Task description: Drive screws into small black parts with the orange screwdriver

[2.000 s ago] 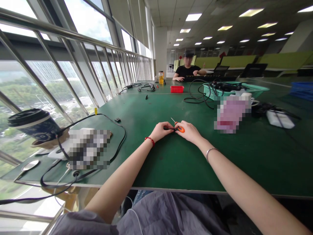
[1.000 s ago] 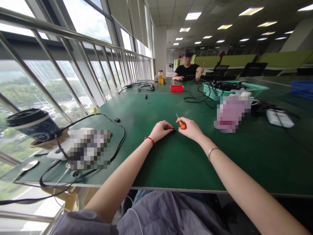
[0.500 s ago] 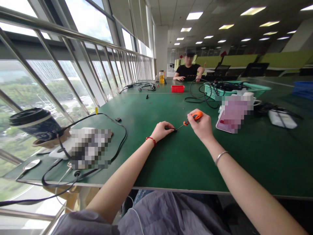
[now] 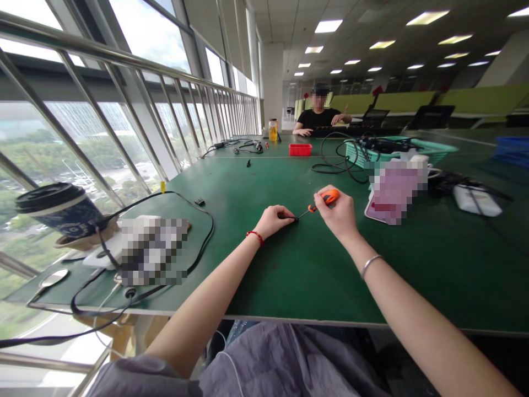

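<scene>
Small black part (image 4: 291, 219) is pinned on the matte green tabletop (image 4: 314, 275) under the left hand (image 4: 273, 219), fingers curled narrow over it; shape can't be told, mostly hidden. Screwdriver (image 4: 320, 203), w/ glossy orange handle and thin metal shaft, is gripped in the right hand (image 4: 339, 215), fist closed round the handle, shaft slanted down-left w/ tip touching the part. A red cord bracelet is worn on the left wrist, a thin silver bangle on the right. Well left of the left hand, a lidded paper coffee cup (image 4: 58, 208) and looped black cable (image 4: 198, 220) are seen. Just right of the right hand lies a blurred pink flat item (image 4: 394, 187). Far beyond the hands, a red plastic bin (image 4: 300, 149) and a seated person (image 4: 320, 116).
</scene>
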Motion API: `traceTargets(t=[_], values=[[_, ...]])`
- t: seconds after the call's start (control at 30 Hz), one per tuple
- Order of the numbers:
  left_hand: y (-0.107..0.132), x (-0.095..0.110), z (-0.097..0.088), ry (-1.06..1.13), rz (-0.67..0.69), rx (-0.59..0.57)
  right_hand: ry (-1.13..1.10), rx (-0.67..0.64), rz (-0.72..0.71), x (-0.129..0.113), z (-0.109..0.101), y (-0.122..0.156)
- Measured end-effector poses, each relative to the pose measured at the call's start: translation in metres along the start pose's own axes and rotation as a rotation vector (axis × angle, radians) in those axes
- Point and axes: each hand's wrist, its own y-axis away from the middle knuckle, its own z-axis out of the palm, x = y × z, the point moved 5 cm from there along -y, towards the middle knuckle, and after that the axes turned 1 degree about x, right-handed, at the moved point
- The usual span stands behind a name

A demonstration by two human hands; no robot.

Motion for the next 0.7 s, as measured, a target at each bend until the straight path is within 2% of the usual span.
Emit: traceTargets(t=[0.5, 0.7], values=[[-0.0019, -0.0034, 0.0023, 0.033, 0.025, -0.032, 0.001, 0.019, 0.033, 0.0015, -0.0012, -0.0007], [-0.0006, -0.0001, 0.0011, -0.052, 0.07, -0.013, -0.04, 0.011, 0.031, -0.0002, -0.0002, -0.0017]])
